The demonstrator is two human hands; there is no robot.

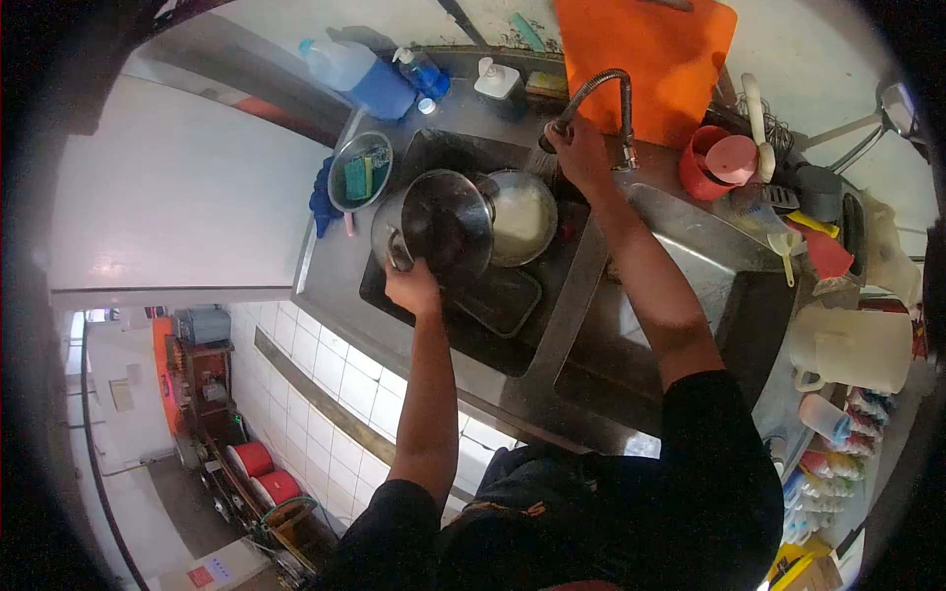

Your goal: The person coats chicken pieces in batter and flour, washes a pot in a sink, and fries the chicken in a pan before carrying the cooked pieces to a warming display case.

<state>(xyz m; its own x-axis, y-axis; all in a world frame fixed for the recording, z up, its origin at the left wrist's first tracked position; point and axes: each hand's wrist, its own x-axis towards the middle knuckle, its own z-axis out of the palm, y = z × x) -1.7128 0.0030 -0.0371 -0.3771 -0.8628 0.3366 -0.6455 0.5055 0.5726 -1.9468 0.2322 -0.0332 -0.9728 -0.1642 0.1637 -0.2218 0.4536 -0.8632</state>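
The metal pot (448, 212) is near the middle of the frame, tilted over the left basin of the steel sink (576, 286), its open side showing. It looks stiff and fairly light, likely slippery if wet; thin metal should dent before it breaks. The best hold seems to be the loop handle at its lower left, where the left hand (414, 288) is, fingers curled in around handle and rim; the exact pinch of the fingertips is hidden. The right hand (581, 158), upper centre, has its fingers wrapped around the end of the bendy tap (625, 98).

Just right of the pot sits 1 round pan (524, 222) with cloudy white contents; below them lies 1 dark tray (507, 300). The steel counter (330, 261) carries, at upper left, 1 bowl (340, 177) of sponges and 1 jug of blue liquid (379, 91). An orange board (641, 59) leans at the top, with 1 red cup (698, 177) to its lower right. White tiles (335, 345) and 2 red drums (251, 458) show at lower left.
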